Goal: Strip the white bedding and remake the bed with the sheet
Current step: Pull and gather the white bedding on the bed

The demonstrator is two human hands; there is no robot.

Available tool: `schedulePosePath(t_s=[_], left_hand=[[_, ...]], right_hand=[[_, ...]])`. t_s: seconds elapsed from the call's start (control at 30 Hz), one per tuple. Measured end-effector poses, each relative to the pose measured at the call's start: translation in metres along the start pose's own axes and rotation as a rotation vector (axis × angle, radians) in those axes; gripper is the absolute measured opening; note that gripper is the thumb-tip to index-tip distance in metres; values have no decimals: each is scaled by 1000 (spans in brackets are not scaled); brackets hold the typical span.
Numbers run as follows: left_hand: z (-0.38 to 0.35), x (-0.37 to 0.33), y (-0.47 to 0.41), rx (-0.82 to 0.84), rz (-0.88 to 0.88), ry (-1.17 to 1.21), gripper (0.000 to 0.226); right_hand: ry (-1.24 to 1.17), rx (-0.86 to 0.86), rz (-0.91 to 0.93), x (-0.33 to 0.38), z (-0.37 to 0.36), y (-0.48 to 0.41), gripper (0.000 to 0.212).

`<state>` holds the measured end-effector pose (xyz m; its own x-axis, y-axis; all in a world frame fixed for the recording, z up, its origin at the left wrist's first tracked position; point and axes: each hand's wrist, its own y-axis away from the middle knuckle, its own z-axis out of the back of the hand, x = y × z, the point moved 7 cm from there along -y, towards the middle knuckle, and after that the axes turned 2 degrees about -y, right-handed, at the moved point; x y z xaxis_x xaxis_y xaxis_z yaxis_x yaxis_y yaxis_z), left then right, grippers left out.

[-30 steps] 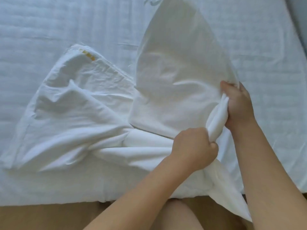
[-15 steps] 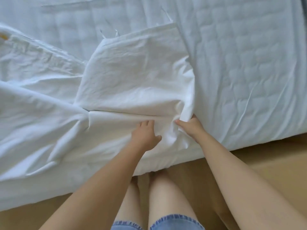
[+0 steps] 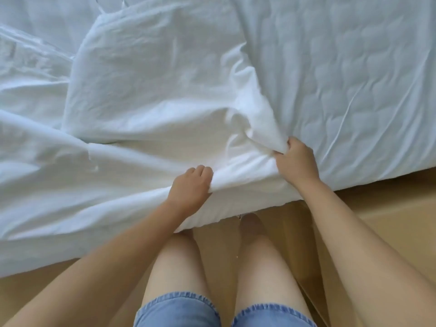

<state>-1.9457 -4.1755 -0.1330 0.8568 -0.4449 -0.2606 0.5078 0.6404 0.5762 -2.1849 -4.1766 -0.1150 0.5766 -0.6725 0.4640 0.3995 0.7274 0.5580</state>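
A crumpled white sheet (image 3: 146,90) lies over the left and middle of the bed, folded over itself in loose layers. Its near edge hangs over the bed's front side. My left hand (image 3: 190,187) is curled around a fold of the sheet at the bed's front edge. My right hand (image 3: 296,162) pinches a bunched ridge of the same sheet a little farther right and deeper onto the bed. The quilted white mattress cover (image 3: 354,79) shows bare to the right of the sheet.
A tan floor (image 3: 389,220) runs along the bed's front edge. My bare legs in denim shorts (image 3: 179,310) stand close against the bed, between my arms.
The sheet, held raised a second ago, now lies spread on the bed. Both hands let go and took new grips near the front edge; my right hand now bunches a ridge of cloth.
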Motion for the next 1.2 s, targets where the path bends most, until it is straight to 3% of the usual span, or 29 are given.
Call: schedulePosePath(t_s=[0.13, 0.23, 0.33, 0.4, 0.47, 0.6, 0.67, 0.7, 0.77, 0.83, 0.9, 0.93, 1.0, 1.07, 1.13, 1.2], left_hand=[[-16, -81, -2, 44, -8, 66, 32], [-43, -121, -24, 277, 61, 97, 46], [-40, -131, -55, 329, 208, 388, 64], [-17, -126, -78, 239, 268, 559, 57], [14, -111, -94, 101, 333, 671, 41], [61, -74, -109, -71, 463, 833, 23], [78, -61, -113, -131, 493, 957, 18], [85, -54, -115, -171, 511, 1028, 18], [99, -42, -117, -235, 536, 1154, 31], [109, -35, -120, -239, 550, 1275, 59], [118, -26, -121, -238, 584, 1279, 80], [120, -19, -121, -247, 603, 1233, 77], [126, -3, -116, -274, 619, 1083, 44], [126, 8, -102, -281, 578, 1034, 32], [118, 9, -80, -270, 453, 1078, 34], [106, 6, -48, -216, 340, 1133, 36]], right_hand=[[93, -24, -3, -41, 61, -24, 28], [236, 136, -161, -88, 56, -32, 32], [122, 160, -124, -82, 46, -49, 51], [56, 65, -2, -47, 47, -72, 63], [45, 14, 119, -5, 47, -92, 62], [-121, 102, 80, 43, 33, -123, 45], [-165, 85, 92, 56, 29, -125, 15], [-125, 58, 147, 65, 29, -120, 10], [-23, 46, 294, 83, 26, -102, 32], [-4, 119, 462, 100, 20, -73, 40], [-25, 278, 578, 106, 6, -44, 33], [-31, 373, 578, 104, -2, -33, 24], [-73, 457, 521, 104, -10, -23, 12], [-324, 408, 268, 108, -6, -31, 32], [-609, 403, 10, 119, -10, -42, 77], [-658, 419, -78, 142, -23, -50, 104]])
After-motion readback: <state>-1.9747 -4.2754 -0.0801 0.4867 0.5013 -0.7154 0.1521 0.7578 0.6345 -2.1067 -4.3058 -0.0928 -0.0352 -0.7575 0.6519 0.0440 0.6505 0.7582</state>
